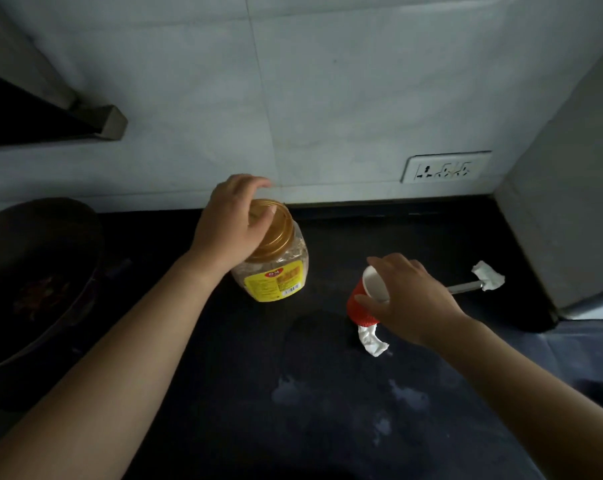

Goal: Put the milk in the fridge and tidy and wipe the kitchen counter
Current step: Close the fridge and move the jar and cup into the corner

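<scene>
A clear plastic jar (276, 275) with a gold lid and a yellow label stands on the dark counter (224, 393) near the tiled wall. My left hand (229, 223) curls over its lid and grips it from above. A red paper cup (360, 303) with a white inside leans to the right of the jar. My right hand (411, 299) holds the cup at its rim, thumb on the near side and fingers over the top. A crumpled white tissue (372, 339) lies at the cup's foot. No milk is in view.
A dark wok (33, 271) with food scraps sits at the left. A metal utensil (462, 288) with another white tissue (488, 276) at its end lies to the right. Wet smears (390, 400) mark the near counter. A grey appliance side (570, 220) blocks the right.
</scene>
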Available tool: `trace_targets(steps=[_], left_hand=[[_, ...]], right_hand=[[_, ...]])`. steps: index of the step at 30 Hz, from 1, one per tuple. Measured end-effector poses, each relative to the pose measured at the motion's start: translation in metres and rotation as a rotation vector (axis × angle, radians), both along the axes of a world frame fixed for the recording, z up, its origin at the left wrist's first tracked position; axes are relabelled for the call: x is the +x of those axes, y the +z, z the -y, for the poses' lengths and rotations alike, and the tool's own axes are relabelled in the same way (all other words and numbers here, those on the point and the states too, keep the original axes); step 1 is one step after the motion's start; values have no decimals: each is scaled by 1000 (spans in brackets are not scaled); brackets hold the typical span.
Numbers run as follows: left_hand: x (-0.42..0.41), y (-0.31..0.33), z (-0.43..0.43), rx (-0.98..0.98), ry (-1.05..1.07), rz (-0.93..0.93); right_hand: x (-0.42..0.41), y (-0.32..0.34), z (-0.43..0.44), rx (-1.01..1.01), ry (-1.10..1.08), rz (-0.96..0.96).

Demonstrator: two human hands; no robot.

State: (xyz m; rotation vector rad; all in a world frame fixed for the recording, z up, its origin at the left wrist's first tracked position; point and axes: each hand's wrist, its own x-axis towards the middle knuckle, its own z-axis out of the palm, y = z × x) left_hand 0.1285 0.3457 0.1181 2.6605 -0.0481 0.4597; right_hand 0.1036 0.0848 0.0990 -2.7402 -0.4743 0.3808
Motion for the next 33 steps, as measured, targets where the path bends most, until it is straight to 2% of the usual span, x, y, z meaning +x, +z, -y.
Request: trace_targets(steps=[3, 10, 17, 23, 27, 33], left_hand=[[4, -12, 0, -89, 39, -102], [-8, -10, 12, -172, 17, -94], [-45, 10, 36, -104, 21, 106], [-106, 48, 74, -159, 42, 198], [-150, 39, 100, -253, 96, 145], [-220, 29, 127, -281, 163, 42]], right_hand=[[-9, 7, 0, 9, -18, -3], [-28, 18, 22, 16, -55, 41], [-52, 24, 47, 112, -90, 82], [-76, 25, 76, 183, -63, 77], [-100, 14, 91, 242, -39, 27], [-127, -3, 104, 297, 88, -73]])
